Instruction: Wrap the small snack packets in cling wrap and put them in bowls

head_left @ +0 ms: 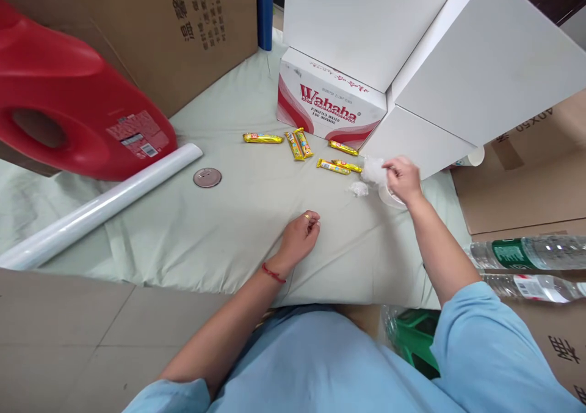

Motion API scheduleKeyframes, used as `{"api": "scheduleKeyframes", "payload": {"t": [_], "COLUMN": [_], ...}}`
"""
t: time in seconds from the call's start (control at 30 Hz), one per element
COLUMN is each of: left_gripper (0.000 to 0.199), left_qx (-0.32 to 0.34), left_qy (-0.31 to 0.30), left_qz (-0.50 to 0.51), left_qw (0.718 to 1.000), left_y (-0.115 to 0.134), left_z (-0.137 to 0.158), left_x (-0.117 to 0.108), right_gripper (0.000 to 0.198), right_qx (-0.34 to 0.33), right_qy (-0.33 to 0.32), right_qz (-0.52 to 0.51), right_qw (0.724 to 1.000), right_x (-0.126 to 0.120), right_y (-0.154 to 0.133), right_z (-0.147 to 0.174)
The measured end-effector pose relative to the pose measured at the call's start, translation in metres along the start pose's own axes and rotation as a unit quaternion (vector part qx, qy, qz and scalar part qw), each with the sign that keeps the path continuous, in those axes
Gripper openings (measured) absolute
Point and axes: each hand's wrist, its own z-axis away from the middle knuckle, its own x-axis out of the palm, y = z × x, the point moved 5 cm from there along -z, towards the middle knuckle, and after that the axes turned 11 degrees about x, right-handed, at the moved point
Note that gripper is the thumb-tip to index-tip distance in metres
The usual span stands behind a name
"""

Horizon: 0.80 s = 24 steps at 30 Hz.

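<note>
Right hand (403, 180): fingertips pinched on crumpled clear plastic film (373, 171), towards the right edge of the pale-green cloth-covered desk (256, 218).
Left hand (300, 237): loosely curled near the front edge; cannot tell whether it grips anything.
Small wad: crumpled clear plastic ball (359, 188), just beside the film.
Snacks: six slim yellow-wrapped sticks (263, 138), farther from the front edge than the left hand.

A storeroom, in a home or small shop, though the close view leaves which unclear: a brown carton (146, 41) and red jug (82, 99) at the back left corner of a cloth-covered table (249, 196), a drinking-water carton (332, 99) toward its back edge, floor tiles (59, 321) below its front.
</note>
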Motion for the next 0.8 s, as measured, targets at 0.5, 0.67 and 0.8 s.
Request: {"api": "scheduleKeyframes", "payload": {"t": [0.5, 0.67, 0.8], "left_gripper": [0.018, 0.036, 0.028], "left_qx": [-0.002, -0.006, 0.044], "left_qy": [0.052, 0.115, 0.093], "left_qz": [0.080, 0.075, 0.031], "left_qw": [0.995, 0.990, 0.994], "left_y": [0.012, 0.006, 0.007], "left_z": [0.002, 0.002, 0.000], "left_x": [-0.005, -0.011, -0.013], "right_gripper": [0.036, 0.038, 0.042], "right_qx": [0.237, 0.269, 0.270], "right_qy": [-0.211, -0.246, -0.282], "right_qz": [-0.639, -0.702, -0.708], "right_qw": [0.701, 0.612, 0.589], "right_x": [0.117, 0.129, 0.125], "right_y": [-0.082, -0.103, -0.097], "right_z": [0.141, 0.164, 0.162]}}
